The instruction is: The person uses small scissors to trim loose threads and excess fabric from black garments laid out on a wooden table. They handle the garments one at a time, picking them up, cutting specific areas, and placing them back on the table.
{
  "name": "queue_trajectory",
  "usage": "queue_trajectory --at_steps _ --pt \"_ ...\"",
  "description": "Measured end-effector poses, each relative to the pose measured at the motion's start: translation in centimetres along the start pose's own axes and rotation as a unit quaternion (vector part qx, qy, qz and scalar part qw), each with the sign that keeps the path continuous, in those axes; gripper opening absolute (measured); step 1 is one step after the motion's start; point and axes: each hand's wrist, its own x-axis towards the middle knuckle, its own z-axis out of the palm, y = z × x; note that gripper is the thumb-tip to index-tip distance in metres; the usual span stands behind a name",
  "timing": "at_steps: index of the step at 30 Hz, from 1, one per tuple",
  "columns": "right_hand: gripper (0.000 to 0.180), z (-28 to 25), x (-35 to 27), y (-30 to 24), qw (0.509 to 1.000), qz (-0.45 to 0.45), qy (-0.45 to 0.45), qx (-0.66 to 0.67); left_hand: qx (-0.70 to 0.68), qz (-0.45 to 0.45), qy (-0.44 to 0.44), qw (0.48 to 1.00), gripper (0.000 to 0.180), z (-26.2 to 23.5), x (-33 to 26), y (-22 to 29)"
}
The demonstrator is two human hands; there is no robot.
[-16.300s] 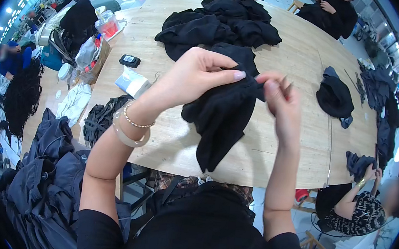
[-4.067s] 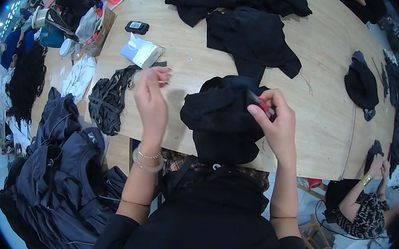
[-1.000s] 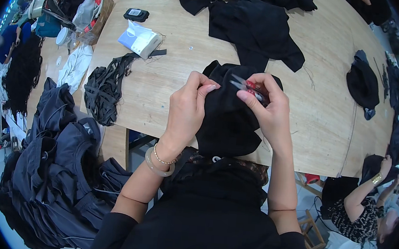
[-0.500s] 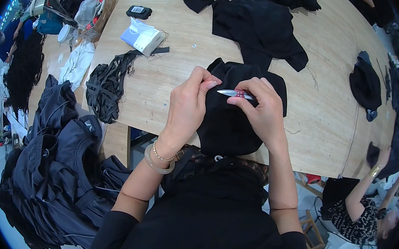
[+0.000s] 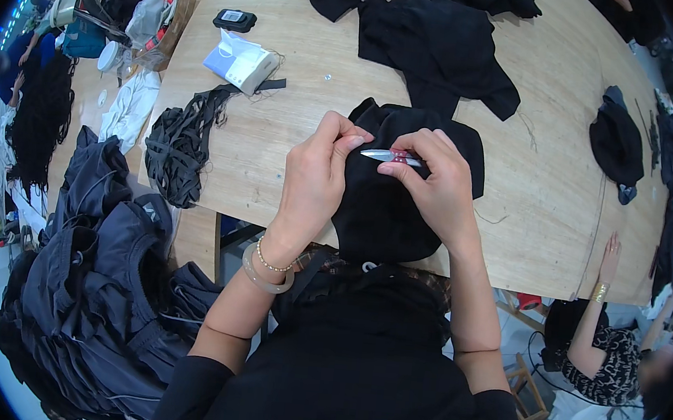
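Note:
A black garment [image 5: 388, 223] lies bunched on the table edge right in front of me. My left hand [image 5: 317, 174] pinches its upper left part between thumb and forefinger; any thread there is too fine to make out. In my right hand [image 5: 443, 184] is a pair of thread snips [image 5: 376, 155] with silver blades and a red wrap. Thumb and fingers close round the wrap, and the blades point left, close to the left fingertips and over the cloth.
On the wooden table [image 5: 548, 198] lie more black garments [image 5: 437, 46], a heap of dark straps [image 5: 180, 146], a tissue pack [image 5: 241, 63] and a small black case [image 5: 235, 20]. Dark clothes [image 5: 94, 284] pile up at my left. A co-worker's hand [image 5: 610, 257] rests on the table at right.
My right hand has shifted slightly left, bringing the snips nearer the left fingertips. At right, the co-worker's hand has moved left onto the table, away from the dark cloth.

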Motion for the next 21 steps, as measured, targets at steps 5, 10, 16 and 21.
queue_trajectory --at_steps 5,10,16,21 --pt "0.024 0.2 -0.2 0.2 0.999 0.028 0.000 0.036 -0.036 0.005 0.010 0.999 0.011 0.1 0.0 -0.6" --pt "0.019 0.9 -0.3 -0.1 0.971 0.111 0.044 0.206 -0.136 -0.052 0.016 0.989 0.012 0.3 0.1 -2.7" --pt "0.018 3.6 -0.5 -0.6 0.991 0.017 0.049 0.123 -0.259 -0.148 -0.046 0.953 0.011 -0.4 0.4 -1.5" --pt "0.018 3.1 0.6 0.1 0.957 0.145 0.094 0.233 -0.330 -0.127 -0.072 0.933 0.019 -0.7 0.0 -1.3"
